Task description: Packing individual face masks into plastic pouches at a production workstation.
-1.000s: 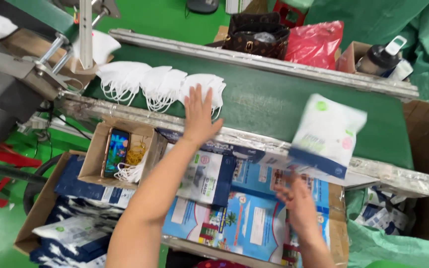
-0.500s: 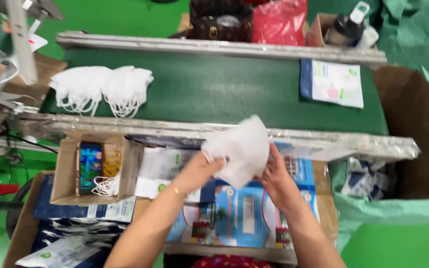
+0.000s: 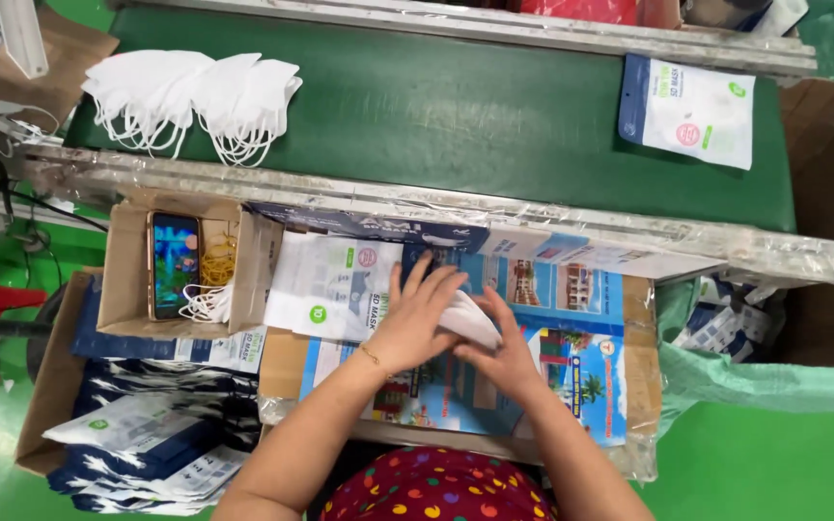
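Green conveyor belt [image 3: 456,106] is running across the top, beyond a cardboard work board [image 3: 571,386] covered with colourful prints. On this board the left hand [image 3: 417,323] and the right hand [image 3: 504,352] are pressing together on a white folded mask [image 3: 470,318], fingers flat and closing it between them. Just left of the grip a printed pouch [image 3: 325,285] is lying. Further left a small box [image 3: 132,280] is holding a phone [image 3: 174,262]. Far above the grip, more masks [image 3: 195,101] are lying on the belt.

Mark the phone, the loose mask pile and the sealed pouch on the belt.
phone [image 3: 175,264], head view, screen centre.
loose mask pile [image 3: 207,96], head view, middle of pile.
sealed pouch [image 3: 699,111], head view, white front panel.
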